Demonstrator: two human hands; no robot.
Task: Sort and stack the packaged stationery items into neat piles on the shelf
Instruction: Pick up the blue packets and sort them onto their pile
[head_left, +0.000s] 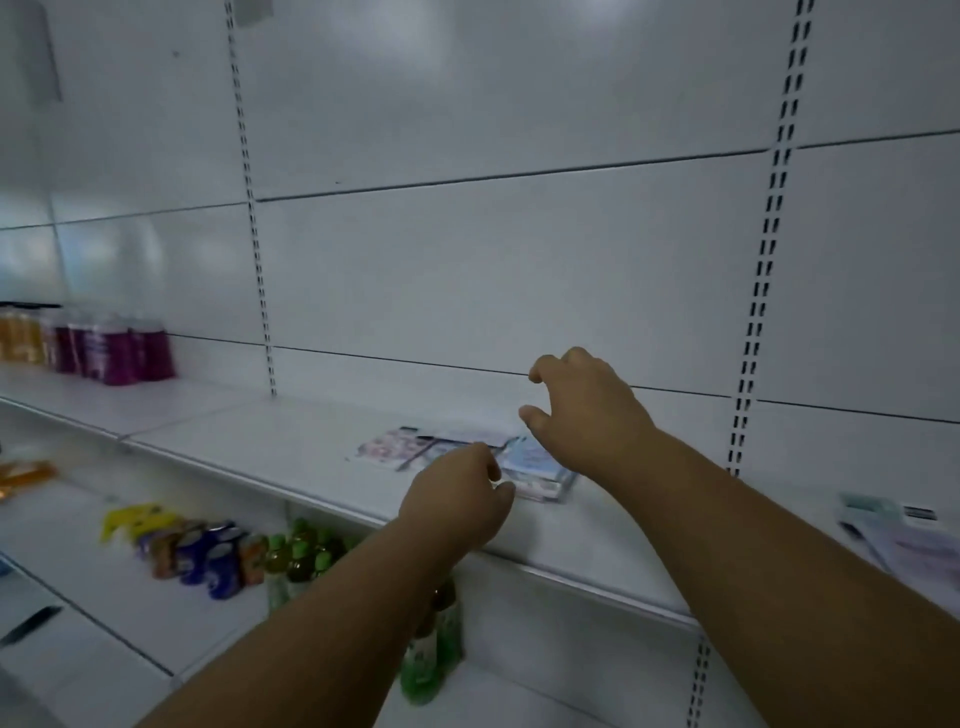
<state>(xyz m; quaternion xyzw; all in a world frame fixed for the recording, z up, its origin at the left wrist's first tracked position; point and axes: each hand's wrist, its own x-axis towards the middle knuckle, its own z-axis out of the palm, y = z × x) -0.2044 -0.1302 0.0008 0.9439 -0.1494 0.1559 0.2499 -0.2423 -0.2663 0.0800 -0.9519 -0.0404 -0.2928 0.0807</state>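
A small stack of clear-wrapped bluish stationery packs (537, 470) lies on the white shelf (260, 441). Flat pink-patterned packs (395, 447) lie spread just left of it. My left hand (457, 499) reaches in from below, and its curled fingers and thumb pinch the stack's left edge. My right hand (582, 405) hovers above and behind the stack. Its fingers are loosely curled downward and hold nothing. More pale packaged items (904, 535) lie on the shelf at the far right, blurred.
Purple bottles (124, 348) and orange ones (21, 338) stand at the shelf's far left. On the lower shelf are snack packets (197, 545) and green bottles (296, 561). A white back panel with slotted uprights (763, 260) rises behind.
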